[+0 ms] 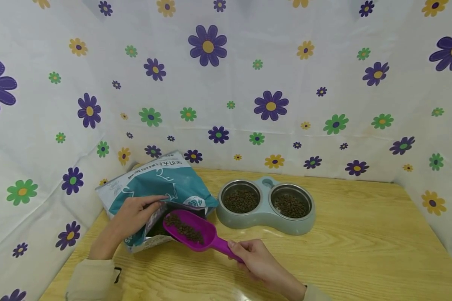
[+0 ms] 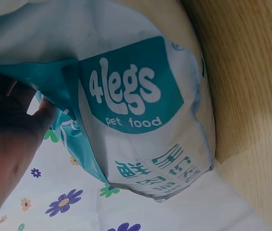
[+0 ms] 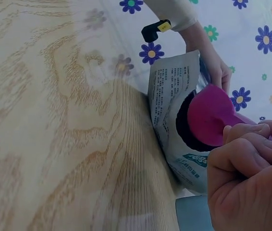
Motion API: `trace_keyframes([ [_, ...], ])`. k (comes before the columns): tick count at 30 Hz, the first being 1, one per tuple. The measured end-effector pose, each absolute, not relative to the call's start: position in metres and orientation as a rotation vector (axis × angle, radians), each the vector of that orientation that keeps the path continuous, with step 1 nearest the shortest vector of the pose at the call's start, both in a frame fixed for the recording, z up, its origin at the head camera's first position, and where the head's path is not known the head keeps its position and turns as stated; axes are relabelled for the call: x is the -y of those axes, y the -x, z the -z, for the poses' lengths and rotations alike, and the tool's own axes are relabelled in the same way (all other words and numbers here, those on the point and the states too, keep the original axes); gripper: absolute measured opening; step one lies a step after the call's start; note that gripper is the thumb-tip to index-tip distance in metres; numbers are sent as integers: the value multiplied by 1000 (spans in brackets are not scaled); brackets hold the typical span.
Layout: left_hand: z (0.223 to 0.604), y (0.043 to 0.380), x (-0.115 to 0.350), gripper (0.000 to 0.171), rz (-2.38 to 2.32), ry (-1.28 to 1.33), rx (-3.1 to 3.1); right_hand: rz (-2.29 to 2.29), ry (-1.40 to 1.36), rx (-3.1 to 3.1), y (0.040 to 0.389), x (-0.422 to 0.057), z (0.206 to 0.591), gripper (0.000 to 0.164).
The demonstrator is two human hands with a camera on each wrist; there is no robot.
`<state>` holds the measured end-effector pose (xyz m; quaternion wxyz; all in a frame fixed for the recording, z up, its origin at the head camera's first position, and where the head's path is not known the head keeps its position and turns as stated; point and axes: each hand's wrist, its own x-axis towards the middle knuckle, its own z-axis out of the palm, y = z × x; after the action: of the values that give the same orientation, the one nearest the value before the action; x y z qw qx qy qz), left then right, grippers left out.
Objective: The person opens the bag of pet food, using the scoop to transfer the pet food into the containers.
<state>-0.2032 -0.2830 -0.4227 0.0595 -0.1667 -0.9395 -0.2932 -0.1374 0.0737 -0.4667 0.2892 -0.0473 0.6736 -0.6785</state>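
Observation:
The pet food bag [image 1: 184, 179], teal and white, lies tilted at the left of the table with its mouth facing the front. My left hand [image 1: 133, 217] holds the upper edge of that mouth, thumb and fingers on either side of the teal flap [image 2: 54, 82]. In my right hand [image 1: 261, 261] is the handle of a magenta scoop [image 1: 210, 234], gripped with curled fingers. Brown kibble [image 1: 186, 230] lies along the scoop's trough. The scoop's front end is at the bag's opening, over the dark inside. How much food the bag holds is hidden.
A grey-blue double bowl stand [image 1: 265, 209] sits right of the bag. Both steel bowls contain kibble [image 1: 241, 201]. The wooden table [image 1: 361, 251] extends to the right, and a flowered white cloth [image 1: 241, 79] walls the back and sides.

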Motion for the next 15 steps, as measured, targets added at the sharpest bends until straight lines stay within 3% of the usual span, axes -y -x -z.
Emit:
trace_keyframes([
  [15,423,204,283,29,857,533,2835,1897,175,-1735,136,-84,463,60],
])
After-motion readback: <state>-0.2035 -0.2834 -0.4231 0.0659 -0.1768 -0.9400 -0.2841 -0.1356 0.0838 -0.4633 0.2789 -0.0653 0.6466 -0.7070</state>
